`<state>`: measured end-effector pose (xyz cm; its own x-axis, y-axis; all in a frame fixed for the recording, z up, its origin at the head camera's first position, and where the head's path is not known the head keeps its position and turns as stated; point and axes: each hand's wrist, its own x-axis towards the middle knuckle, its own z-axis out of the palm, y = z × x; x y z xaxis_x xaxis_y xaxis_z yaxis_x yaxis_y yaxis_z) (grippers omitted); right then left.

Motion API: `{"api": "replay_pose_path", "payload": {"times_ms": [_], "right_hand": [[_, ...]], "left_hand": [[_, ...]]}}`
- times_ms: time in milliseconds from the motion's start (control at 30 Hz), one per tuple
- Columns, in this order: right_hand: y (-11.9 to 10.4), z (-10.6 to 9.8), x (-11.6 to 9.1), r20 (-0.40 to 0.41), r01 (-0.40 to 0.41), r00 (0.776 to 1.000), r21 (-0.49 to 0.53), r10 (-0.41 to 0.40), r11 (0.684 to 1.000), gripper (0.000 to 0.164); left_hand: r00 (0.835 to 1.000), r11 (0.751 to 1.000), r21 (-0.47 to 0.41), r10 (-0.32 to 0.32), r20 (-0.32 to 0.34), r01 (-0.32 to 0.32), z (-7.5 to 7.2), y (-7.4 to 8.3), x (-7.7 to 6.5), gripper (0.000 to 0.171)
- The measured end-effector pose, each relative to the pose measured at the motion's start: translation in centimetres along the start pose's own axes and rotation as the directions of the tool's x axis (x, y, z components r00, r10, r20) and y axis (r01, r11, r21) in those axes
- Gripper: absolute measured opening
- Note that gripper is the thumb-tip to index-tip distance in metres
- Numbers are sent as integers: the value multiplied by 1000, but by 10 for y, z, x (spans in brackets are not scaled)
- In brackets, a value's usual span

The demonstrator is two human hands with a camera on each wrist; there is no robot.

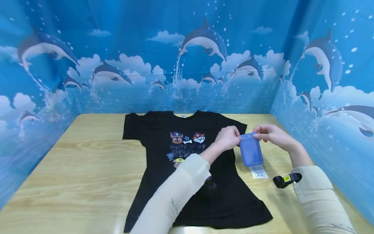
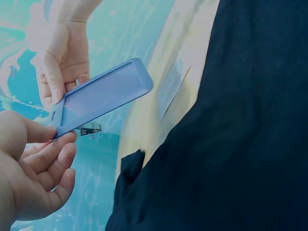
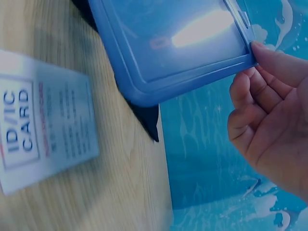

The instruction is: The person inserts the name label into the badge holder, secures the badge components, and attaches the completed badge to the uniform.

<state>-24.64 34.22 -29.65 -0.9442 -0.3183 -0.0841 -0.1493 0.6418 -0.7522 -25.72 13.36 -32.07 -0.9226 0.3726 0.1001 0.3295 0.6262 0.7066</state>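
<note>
A blue ID card holder (image 1: 251, 151) with a clear window hangs upright between both hands, above the table's right side. My left hand (image 1: 228, 138) pinches its top left corner between thumb and forefinger. At the top right corner, my right hand (image 1: 270, 135) pinches it the same way, its other fingers curled below, as the right wrist view shows. A small metal clip (image 2: 90, 129) shows behind the holder in the left wrist view. Below lies a white paper card (image 3: 45, 120) printed "ID/IC CARD", partly covered by the holder in the head view.
A black T-shirt (image 1: 163, 188) with cartoon dog prints lies spread over the middle of the wooden table (image 1: 87, 172), under my left forearm. Blue curtains (image 1: 140, 39) with dolphins enclose the back and sides. A black strapped device (image 1: 282, 182) sits at my right wrist.
</note>
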Motion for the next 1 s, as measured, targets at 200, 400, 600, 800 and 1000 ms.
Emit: {"api": "replay_pose_path", "payload": {"times_ms": [200,400,600,800,1000], "right_hand": [[-8,6,9,8,2,1000,8,-2,1000,29],[-24,12,17,22,-11,1000,-9,11,1000,36],[-38,20,27,36,-18,999,-36,19,999,37],[-48,28,37,34,8,999,4,-8,1000,31],[-58,41,47,48,24,999,15,-25,1000,31]], "left_hand": [[998,998,47,46,37,-48,-19,-5,-1,10],[997,999,36,35,62,-37,-38,-9,-3,9],[996,999,26,42,77,-44,-56,-16,-6,8],[995,997,42,62,81,-66,-72,-24,-9,8],[995,997,58,38,96,-44,-84,-35,-13,8]]}}
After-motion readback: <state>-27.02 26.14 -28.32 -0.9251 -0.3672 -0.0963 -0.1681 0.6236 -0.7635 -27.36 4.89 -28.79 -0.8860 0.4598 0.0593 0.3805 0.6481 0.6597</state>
